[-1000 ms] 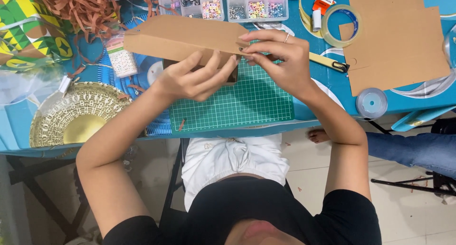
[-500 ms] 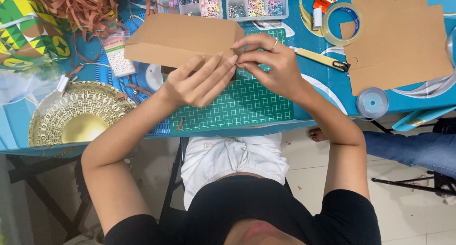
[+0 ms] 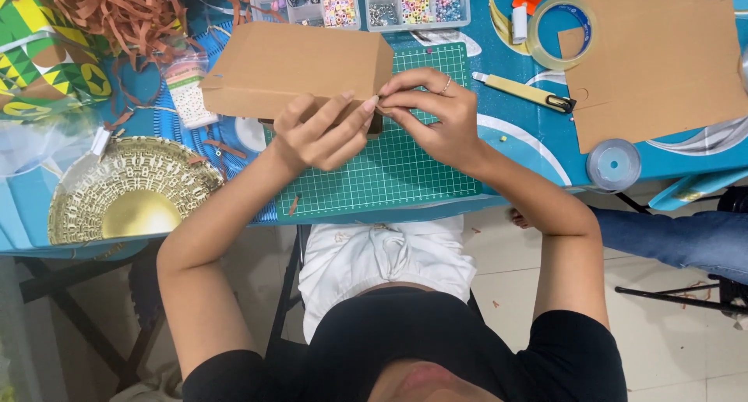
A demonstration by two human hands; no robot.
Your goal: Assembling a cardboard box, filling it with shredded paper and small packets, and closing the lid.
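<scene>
I hold a brown cardboard box up over the green cutting mat, its flat lid tilted toward the far side of the blue table. My left hand is wrapped around the box's near edge from below, fingers spread and pressed against the cardboard. My right hand is pinched shut on the box's right near corner, thumb and forefinger squeezing a small flap there; I think it is a tuck tab, though my fingers hide most of it. The two hands meet, fingertips touching at that corner.

Beyond the box sits a clear bead organizer with coloured beads in its compartments. To the right of my right hand lies a yellow utility knife, and past it a roll of clear tape beside flat cardboard sheets. On my left lie a gold woven tray and a heap of brown paper shreds.
</scene>
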